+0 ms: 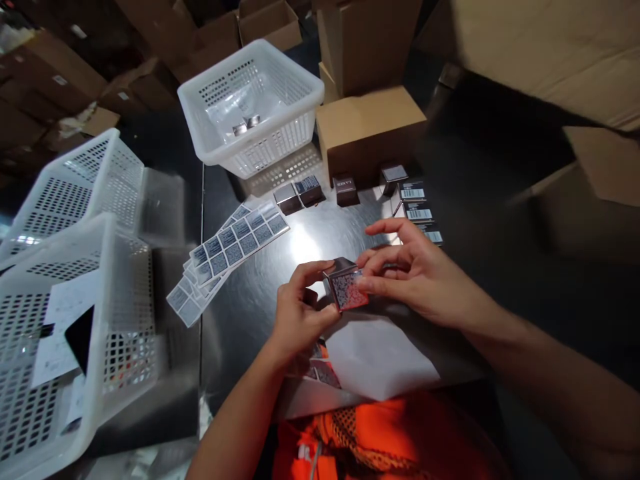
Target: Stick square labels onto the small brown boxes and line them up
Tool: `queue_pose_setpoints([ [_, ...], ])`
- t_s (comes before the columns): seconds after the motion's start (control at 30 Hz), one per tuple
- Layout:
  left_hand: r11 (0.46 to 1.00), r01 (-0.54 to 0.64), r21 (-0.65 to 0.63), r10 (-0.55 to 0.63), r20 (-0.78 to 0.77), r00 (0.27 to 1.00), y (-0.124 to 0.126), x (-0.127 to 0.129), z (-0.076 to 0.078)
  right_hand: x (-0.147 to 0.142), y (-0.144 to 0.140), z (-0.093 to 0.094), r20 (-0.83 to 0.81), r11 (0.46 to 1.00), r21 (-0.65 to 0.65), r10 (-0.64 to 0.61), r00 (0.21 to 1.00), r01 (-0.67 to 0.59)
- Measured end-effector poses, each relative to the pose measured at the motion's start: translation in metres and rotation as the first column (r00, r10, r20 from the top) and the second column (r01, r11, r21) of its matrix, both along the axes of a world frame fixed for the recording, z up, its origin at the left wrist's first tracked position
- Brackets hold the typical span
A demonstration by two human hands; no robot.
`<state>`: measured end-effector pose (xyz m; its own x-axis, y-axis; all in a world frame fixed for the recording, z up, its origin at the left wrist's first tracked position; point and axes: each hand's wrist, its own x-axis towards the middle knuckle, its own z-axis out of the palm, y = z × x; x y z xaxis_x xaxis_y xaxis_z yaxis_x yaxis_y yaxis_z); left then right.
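Observation:
A small dark carton (343, 268) is gripped by my left hand (299, 312), its thumb and fingers on the left side. A patterned sticker (349, 292) covers the face turned toward me, tinted red at its lower right. My right hand (413, 270) has its thumb on that sticker's right part, with a bent finger at the carton's edge and the index finger held out. Below the carton lies a white sheet (380, 353), beside a partly hidden sticker sheet (323, 372). To the left, sticker sheets (240, 240) overlap on the metal table (225, 340).
Behind my hands stand several small cartons (345, 190), some with barcode labels. Farther back are a white plastic basket (273, 143) and an open cardboard box (373, 127). More white baskets (107, 300) line the left side. Large cardboard (555, 60) is at the right.

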<state>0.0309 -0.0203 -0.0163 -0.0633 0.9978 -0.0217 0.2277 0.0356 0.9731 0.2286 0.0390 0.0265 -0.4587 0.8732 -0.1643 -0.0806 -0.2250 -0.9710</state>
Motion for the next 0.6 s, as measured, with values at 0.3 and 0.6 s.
queue_pose_setpoints([
  [0.3, 0.999, -0.008, -0.038, 0.008, 0.009, 1.000, -0.0024, -0.0005, -0.0029, -0.0003, 0.0003, -0.0012, -0.023, 1.000, -0.013, -0.006, 1.000, 0.006],
  [0.6, 0.999, -0.036, -0.016, 0.036, -0.013, 0.999, 0.0001, 0.0038, 0.0016, -0.0075, -0.0071, -0.0020, 0.100, 0.984, 0.127, -0.135, 0.986, 0.122],
])
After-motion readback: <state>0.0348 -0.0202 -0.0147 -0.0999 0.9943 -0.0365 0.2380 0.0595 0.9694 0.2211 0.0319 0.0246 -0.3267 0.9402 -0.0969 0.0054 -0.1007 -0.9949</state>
